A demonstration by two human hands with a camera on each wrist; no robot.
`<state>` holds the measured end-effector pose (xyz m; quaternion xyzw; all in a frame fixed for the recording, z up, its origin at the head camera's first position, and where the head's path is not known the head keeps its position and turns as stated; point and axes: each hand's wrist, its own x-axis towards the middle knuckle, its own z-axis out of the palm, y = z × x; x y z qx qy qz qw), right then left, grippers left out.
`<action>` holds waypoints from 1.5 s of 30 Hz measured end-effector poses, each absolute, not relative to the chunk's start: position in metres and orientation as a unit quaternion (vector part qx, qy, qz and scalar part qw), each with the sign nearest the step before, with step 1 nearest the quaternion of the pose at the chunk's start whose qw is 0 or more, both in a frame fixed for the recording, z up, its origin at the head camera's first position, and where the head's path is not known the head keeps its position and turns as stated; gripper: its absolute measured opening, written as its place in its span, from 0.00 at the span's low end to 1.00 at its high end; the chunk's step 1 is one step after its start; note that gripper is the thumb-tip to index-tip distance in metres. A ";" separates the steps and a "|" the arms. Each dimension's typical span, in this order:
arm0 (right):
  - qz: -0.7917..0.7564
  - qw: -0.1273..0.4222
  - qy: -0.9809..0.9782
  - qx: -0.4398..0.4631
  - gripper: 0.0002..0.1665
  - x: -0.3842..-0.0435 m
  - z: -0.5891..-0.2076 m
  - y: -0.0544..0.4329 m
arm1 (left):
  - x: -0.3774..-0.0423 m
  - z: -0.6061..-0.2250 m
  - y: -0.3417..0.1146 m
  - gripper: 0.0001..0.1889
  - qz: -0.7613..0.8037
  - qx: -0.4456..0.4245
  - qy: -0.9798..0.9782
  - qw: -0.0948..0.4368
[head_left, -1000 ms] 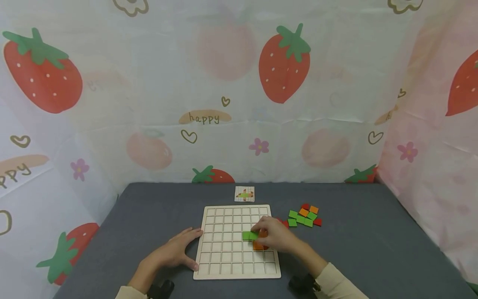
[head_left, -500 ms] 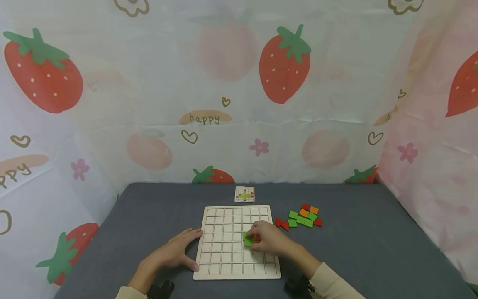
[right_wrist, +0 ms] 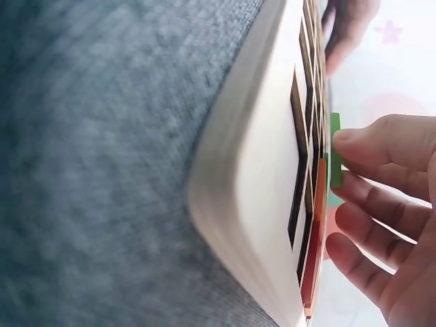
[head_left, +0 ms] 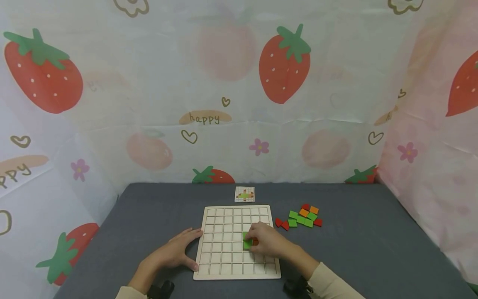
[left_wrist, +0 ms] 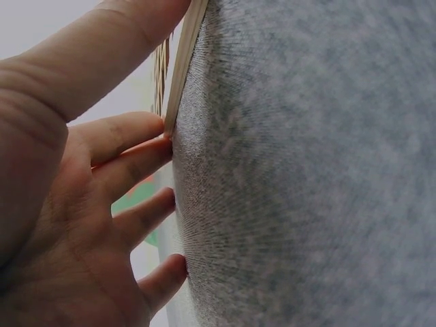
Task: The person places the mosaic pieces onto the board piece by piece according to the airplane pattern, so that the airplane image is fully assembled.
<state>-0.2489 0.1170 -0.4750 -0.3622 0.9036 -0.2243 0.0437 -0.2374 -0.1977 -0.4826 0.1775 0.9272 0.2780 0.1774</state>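
Observation:
A pale wooden grid board point(head_left: 221, 236) lies on the dark grey table. My left hand point(head_left: 173, 250) spreads its fingers and thumb along the board's left edge; in the left wrist view the thumb and fingertips point(left_wrist: 153, 124) touch the rim. Over the board's right half, my right hand point(head_left: 271, 241) pinches a green square tile point(right_wrist: 335, 151) between thumb and fingers, just above the grid. Another green tile point(head_left: 244, 236) shows beside the fingers. Red and orange pieces point(right_wrist: 314, 255) sit in the board near the hand, partly hidden by it in the head view.
Right of the board lie loose green tiles point(head_left: 300, 219), orange tiles point(head_left: 314, 210) and red pieces point(head_left: 285, 225). A small pattern card point(head_left: 244, 194) lies behind the board. A strawberry-print cloth point(head_left: 224, 83) hangs behind and beside the table.
My right hand has moved a little left and toward the front of the board with the green tile. The left hand stays on the board's edge.

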 end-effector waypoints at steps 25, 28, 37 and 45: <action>-0.168 0.000 0.906 -0.388 0.11 -0.248 -0.479 0.113 | -0.236 -0.481 -0.197 0.55 0.279 0.178 0.927 0.174; -0.173 0.004 0.906 -0.385 0.11 -0.248 -0.478 0.114 | -0.236 -0.481 -0.198 0.55 0.280 0.175 0.927 0.175; -0.201 0.019 0.902 -0.382 0.12 -0.247 -0.476 0.115 | -0.237 -0.483 -0.199 0.55 0.285 0.178 0.926 0.174; -0.221 0.030 0.903 -0.366 0.15 -0.248 -0.473 0.118 | -0.237 -0.483 -0.198 0.55 0.282 0.173 0.927 0.176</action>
